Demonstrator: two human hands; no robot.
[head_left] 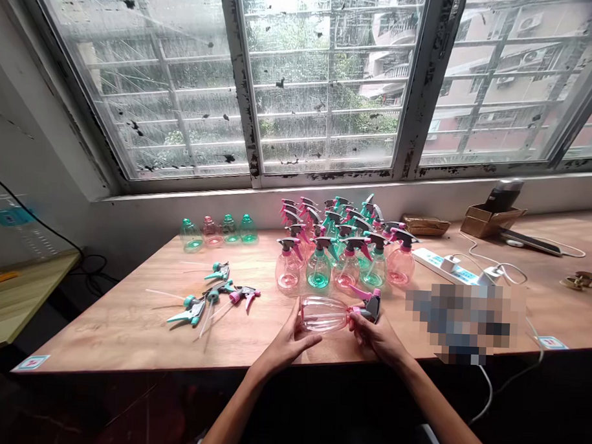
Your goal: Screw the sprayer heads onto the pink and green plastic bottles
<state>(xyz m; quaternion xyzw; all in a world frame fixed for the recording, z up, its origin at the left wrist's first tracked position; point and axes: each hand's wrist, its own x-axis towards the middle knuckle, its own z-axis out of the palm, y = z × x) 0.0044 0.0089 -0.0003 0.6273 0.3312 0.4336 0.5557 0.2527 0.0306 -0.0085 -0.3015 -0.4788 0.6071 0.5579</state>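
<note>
Bottle (323,313) held sideways in our left grip (290,340), right grip (381,336) closed on its sprayer (372,307): we'd best keep both parts in line when twisting

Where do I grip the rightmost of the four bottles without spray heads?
Grip the green bottle around its rounded body, below the narrow neck, probably from the front right: it's upright, another green bottle sits close on its left, with spray bottles farther off on its right. The left hand, at the base of the pink bottle, is nearer.
</note>
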